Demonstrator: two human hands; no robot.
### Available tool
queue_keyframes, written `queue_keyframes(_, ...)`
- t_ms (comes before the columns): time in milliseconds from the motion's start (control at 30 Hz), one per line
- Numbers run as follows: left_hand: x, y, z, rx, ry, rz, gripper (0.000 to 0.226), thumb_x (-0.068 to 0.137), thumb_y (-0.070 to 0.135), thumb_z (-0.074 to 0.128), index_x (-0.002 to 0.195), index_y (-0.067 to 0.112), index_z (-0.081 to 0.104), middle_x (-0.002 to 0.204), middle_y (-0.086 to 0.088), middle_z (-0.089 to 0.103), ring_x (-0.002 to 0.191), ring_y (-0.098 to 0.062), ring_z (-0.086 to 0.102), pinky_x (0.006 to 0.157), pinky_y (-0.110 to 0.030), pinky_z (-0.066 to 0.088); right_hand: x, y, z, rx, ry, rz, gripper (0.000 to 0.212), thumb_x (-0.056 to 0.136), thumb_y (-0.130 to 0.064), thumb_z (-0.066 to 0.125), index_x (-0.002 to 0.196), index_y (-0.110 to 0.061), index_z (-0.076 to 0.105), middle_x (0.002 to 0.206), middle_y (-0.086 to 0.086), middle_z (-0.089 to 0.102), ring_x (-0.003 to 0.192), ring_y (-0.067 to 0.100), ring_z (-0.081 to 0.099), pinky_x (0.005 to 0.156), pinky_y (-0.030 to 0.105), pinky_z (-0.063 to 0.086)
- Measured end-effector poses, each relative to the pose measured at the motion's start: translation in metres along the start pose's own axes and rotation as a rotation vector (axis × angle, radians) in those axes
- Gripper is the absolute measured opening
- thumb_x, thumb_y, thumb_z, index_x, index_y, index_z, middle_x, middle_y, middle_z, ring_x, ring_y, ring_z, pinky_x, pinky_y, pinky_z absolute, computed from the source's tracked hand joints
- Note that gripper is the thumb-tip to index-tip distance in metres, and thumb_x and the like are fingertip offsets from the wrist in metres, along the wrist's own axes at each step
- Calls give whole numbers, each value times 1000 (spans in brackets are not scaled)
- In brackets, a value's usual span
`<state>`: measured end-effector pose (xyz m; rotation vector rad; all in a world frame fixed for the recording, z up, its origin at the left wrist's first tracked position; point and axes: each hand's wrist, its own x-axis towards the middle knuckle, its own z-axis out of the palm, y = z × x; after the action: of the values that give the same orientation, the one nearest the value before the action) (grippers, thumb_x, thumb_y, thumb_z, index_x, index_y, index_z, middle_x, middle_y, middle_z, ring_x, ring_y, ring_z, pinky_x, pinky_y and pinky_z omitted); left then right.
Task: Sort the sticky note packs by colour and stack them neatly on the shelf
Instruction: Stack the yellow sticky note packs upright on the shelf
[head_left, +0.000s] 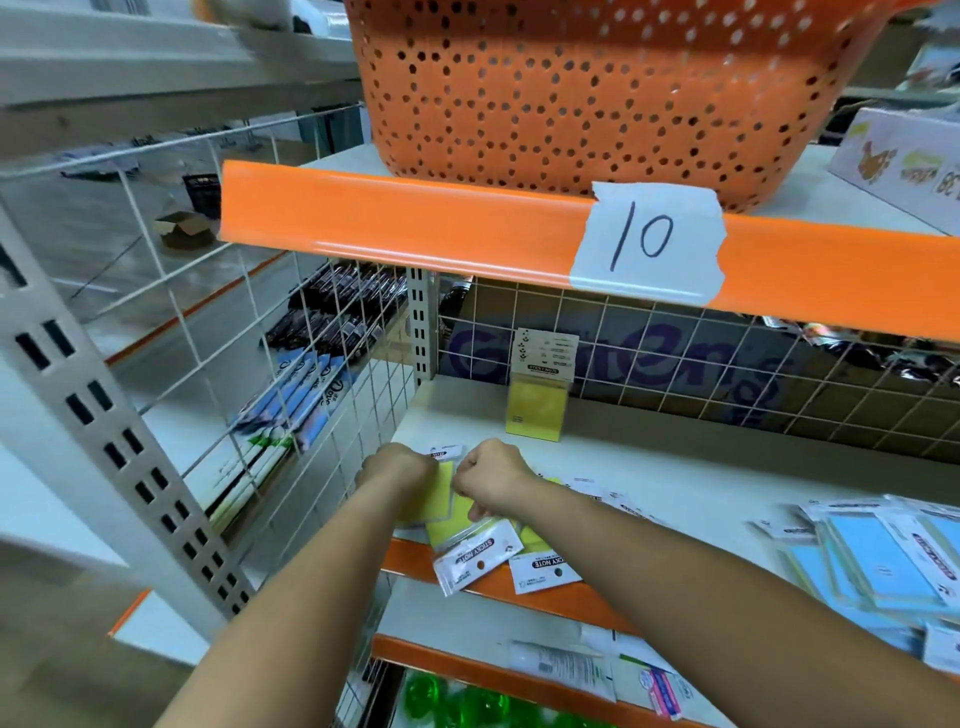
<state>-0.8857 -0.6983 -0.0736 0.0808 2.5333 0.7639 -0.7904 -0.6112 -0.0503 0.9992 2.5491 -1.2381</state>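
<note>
Both hands reach onto the white shelf (675, 467) at its left end. My left hand (402, 467) and my right hand (493, 475) are curled, knuckles up, over a small pile of yellow sticky note packs (457, 512), each gripping packs in it. Two of those packs hang over the shelf's orange front edge, white header cards (475, 558) toward me. One yellow pack (537, 395) stands upright against the wire back grid. Blue sticky note packs (878, 561) lie in a loose heap at the shelf's right. White-headed packs (608, 493) lie strewn between the two heaps.
An orange shelf edge with a paper label "10" (647, 241) hangs low overhead, with an orange perforated basket (571, 88) on it. Wire grids close the left side (249, 364) and the back. The shelf below holds tubes (566, 665) and green items.
</note>
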Motion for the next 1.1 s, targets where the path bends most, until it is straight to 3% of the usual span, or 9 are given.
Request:
queue_keyframes(167, 3, -4, -1, -35, -31, -2, 26, 82, 33, 63, 99, 13, 58, 114, -12, 63, 102, -29, 61, 89, -32, 51, 1, -4, 10, -168, 50, -22, 15, 78, -24, 62, 73, -12, 55, 68, 7, 53, 66, 27, 55, 56, 23, 41)
queue_keyframes(367, 8, -4, 0, -168, -30, 29, 45, 84, 36, 62, 118, 6, 58, 122, -18, 60, 108, -34, 59, 90, -33, 49, 0, -8, 14, -149, 143, -27, 29, 79, -28, 64, 65, -18, 40, 83, 5, 53, 78, 28, 50, 48, 24, 27)
queue_keyframes(433, 6, 2, 1, -174, 23, 70, 50, 85, 42, 63, 118, 5, 57, 122, -18, 60, 108, -35, 58, 82, -33, 48, 2, -9, 8, -79, 197, -32, 9, 79, -26, 62, 79, -20, 55, 92, 5, 60, 84, 29, 56, 54, 24, 36)
queue_keyframes(500, 3, 13, 2, -187, 85, 120, 58, 82, 47, 64, 121, 5, 53, 125, -18, 58, 112, -36, 56, 87, -36, 47, 3, -8, 0, -6, 262, -34, 30, 81, -26, 62, 110, -21, 60, 105, 5, 64, 94, 30, 61, 66, 28, 45)
queue_keyframes(600, -5, 35, 7, -211, 111, 249, 61, 81, 48, 64, 125, 10, 47, 124, -17, 55, 114, -36, 53, 92, -38, 45, 5, -4, -15, 23, 367, -11, 44, 86, -24, 62, 127, -16, 50, 117, 9, 60, 106, 32, 59, 74, 31, 44)
queue_keyframes(733, -15, 62, 21, -211, 93, 383, 49, 78, 43, 66, 116, 19, 47, 115, -11, 62, 110, -36, 56, 91, -37, 46, 11, 13, -36, 1, 458, 25, 44, 89, -22, 55, 132, -17, 45, 124, 12, 56, 112, 34, 56, 80, 33, 45)
queue_keyframes(867, -15, 81, 40, -128, 28, 414, 55, 80, 39, 67, 125, 17, 45, 115, -12, 63, 110, -34, 58, 91, -35, 47, 22, 35, -51, -29, 472, 72, 54, 90, -29, 53, 142, -30, 39, 127, 8, 58, 113, 32, 58, 79, 31, 45)
queue_keyframes(967, -16, 90, 52, -168, -93, 402, 44, 77, 36, 66, 111, 13, 51, 107, -12, 64, 104, -34, 61, 84, -34, 47, 32, 50, -59, -46, 447, 110, 56, 88, -32, 53, 143, -31, 38, 126, 8, 60, 110, 31, 60, 82, 32, 49)
queue_keyframes(1100, -17, 99, 65, -201, -152, 405, 69, 59, 36, 58, 124, 19, 44, 107, -8, 61, 99, -34, 62, 83, -37, 53, 44, 59, -62, -73, 362, 156, 59, 95, -36, 50, 148, -19, 30, 125, 12, 58, 108, 30, 60, 80, 30, 48)
